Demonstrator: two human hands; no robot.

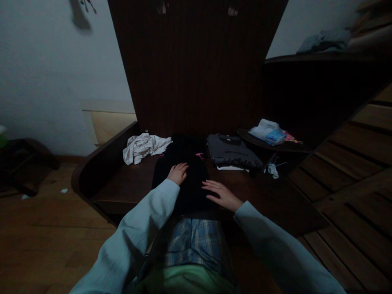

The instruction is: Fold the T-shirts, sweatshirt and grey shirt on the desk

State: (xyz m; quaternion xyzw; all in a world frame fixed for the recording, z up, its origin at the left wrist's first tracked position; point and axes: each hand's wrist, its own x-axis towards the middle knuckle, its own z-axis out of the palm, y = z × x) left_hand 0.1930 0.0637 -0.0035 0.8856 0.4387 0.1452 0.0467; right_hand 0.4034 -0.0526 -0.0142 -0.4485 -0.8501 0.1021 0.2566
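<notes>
A black garment (191,192) with small pink marks lies spread on the dark wooden bench (122,183) before me. My left hand (178,173) rests flat on its middle, fingers stretched out and pointing right. Over the garment's right edge is my right hand (223,194), fingers extended and slightly apart, holding nothing; whether it touches the cloth I cannot tell. A folded grey T-shirt (232,151) with dark lettering lies to the right, a bit of white cloth showing under it. To the left sits a crumpled white cloth (145,147).
A dark wooden panel (196,69) rises behind the bench. On a small corner shelf (294,148) at the right sits a plastic tissue pack (268,131). Below it lies a crumpled white scrap (272,169). Slatted wood (343,163) stands at the far right, a dark stool (27,163) at the left.
</notes>
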